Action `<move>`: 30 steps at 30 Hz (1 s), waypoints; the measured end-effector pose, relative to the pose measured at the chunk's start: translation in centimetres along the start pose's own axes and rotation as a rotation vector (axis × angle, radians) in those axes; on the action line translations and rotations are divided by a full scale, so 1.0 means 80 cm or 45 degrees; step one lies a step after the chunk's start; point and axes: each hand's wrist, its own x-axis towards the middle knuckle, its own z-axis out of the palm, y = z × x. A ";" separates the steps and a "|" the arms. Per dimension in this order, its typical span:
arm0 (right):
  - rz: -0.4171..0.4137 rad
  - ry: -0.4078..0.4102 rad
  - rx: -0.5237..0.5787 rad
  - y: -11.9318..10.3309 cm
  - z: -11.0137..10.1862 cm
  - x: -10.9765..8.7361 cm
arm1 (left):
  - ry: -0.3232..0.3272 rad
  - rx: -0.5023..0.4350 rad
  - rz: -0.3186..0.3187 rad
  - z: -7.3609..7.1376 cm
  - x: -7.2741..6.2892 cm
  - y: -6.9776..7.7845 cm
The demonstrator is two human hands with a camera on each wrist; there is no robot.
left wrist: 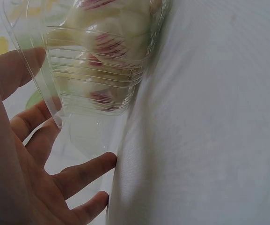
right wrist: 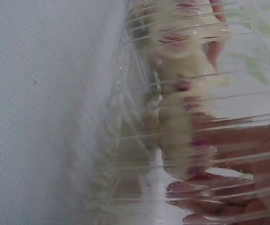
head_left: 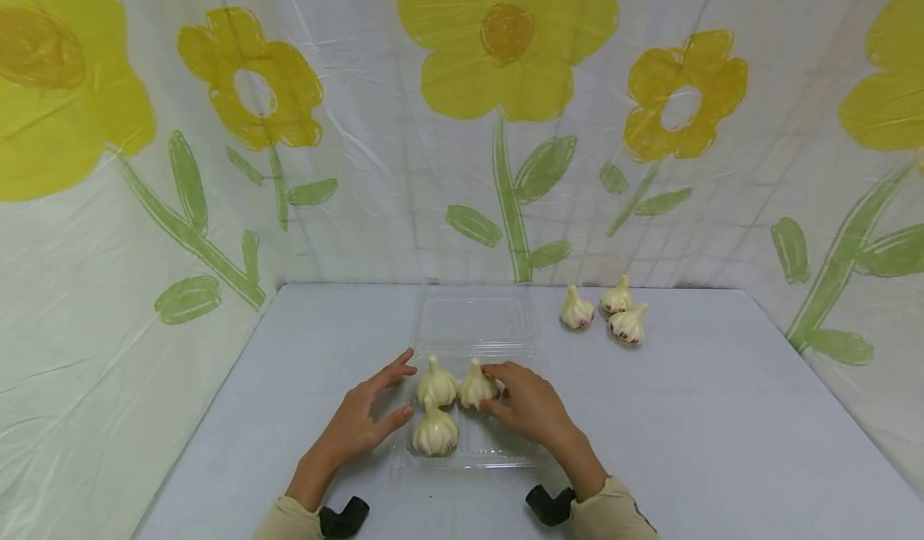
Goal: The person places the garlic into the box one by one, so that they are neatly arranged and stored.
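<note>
Right hand (head_left: 530, 403) pinched one garlic bulb (head_left: 476, 387), which stood at twelve o'clock in your clear tray (head_left: 476, 466); left hand (head_left: 359, 416) spread wide beside the rim at nine. You'd likely have found the bulb light, firm, a bit slick: best held round the belly, the neck possibly brittle. Your left wrist view gave the ribbed side wall (left wrist: 97, 70); only the head view showed three loose bulbs (head_left: 626, 326) at two, on the bench (head_left: 686, 428).
</note>
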 end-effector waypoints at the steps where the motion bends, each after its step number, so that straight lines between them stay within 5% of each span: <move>1: 0.008 -0.003 0.000 0.000 0.000 0.000 | 0.000 0.001 0.001 0.000 0.000 0.000; 12: 0.069 -0.042 0.060 -0.002 -0.005 0.001 | 0.000 0.001 0.000 0.001 -0.001 -0.002; 19: 0.101 -0.047 0.242 0.008 -0.020 0.001 | -0.003 -0.011 0.004 0.002 0.000 -0.001; 30: -0.004 -0.052 0.414 0.037 -0.054 0.002 | 0.001 0.005 0.019 0.001 0.001 -0.003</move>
